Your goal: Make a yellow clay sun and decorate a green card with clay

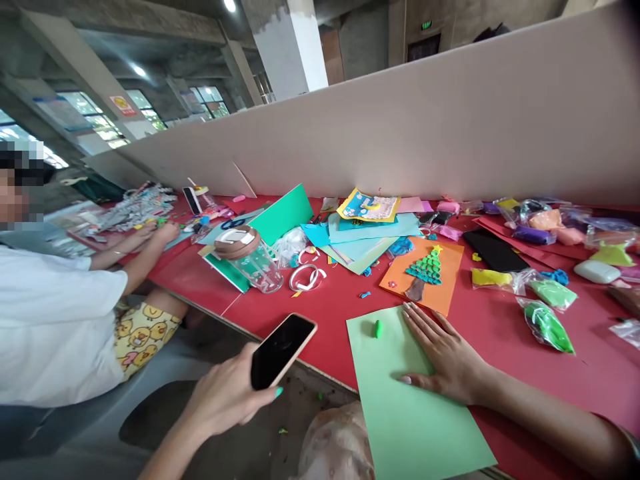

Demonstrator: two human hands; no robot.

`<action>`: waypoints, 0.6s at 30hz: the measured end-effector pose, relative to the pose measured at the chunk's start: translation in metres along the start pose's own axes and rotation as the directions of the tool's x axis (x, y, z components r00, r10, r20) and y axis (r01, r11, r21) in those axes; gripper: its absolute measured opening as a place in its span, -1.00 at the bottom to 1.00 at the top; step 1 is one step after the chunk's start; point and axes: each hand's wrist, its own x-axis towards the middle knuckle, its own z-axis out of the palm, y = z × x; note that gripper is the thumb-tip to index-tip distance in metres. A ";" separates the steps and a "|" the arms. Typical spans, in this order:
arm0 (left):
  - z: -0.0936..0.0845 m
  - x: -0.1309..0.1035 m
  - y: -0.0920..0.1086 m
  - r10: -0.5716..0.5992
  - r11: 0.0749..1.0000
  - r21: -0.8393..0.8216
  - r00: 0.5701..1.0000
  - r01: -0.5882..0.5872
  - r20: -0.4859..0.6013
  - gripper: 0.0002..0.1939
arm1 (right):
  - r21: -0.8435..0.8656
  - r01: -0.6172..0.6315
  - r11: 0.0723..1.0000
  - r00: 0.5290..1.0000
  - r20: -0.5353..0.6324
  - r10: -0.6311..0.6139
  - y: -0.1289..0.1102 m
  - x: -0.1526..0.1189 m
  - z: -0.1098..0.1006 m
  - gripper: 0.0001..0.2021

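My left hand (225, 393) is wrapped around a smartphone (283, 350) with a dark screen, held beyond the table's front edge. On a light green sheet of paper (420, 427) lies my right hand (445, 353), palm down with its fingers stretched out. A small bright green roll of clay (379, 329) rests on that sheet, left of the right fingertips. Just behind the sheet is an orange card (450, 267) bearing a Christmas tree (424, 270) made of green pieces, with a yellow star on top and a brown trunk.
A lidded clear cup (255, 263) stands on the red table (320, 300) beside a green board (285, 217). Stacked papers (370, 233) lie behind. Bagged clay (547, 327) and a black tablet-like slab (495, 250) are at right. A person (60, 307) sits at left, hands on the table.
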 end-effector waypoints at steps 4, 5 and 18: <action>-0.007 0.007 0.074 0.020 0.997 0.076 0.998 -0.016 -0.057 -0.23 | -0.022 0.014 1.000 0.999 -0.036 -0.015 0.001 -0.003 -0.001 -0.03; -0.007 0.011 0.087 0.035 0.994 0.106 0.995 -0.025 -0.094 -0.16 | -0.019 0.016 1.000 0.999 -0.040 -0.017 0.001 -0.003 -0.001 -0.03; -0.017 0.051 0.128 -0.026 0.983 0.182 0.998 0.036 -0.055 -0.03 | -0.023 0.005 1.000 1.000 0.015 -0.005 -0.001 0.000 -0.005 -0.03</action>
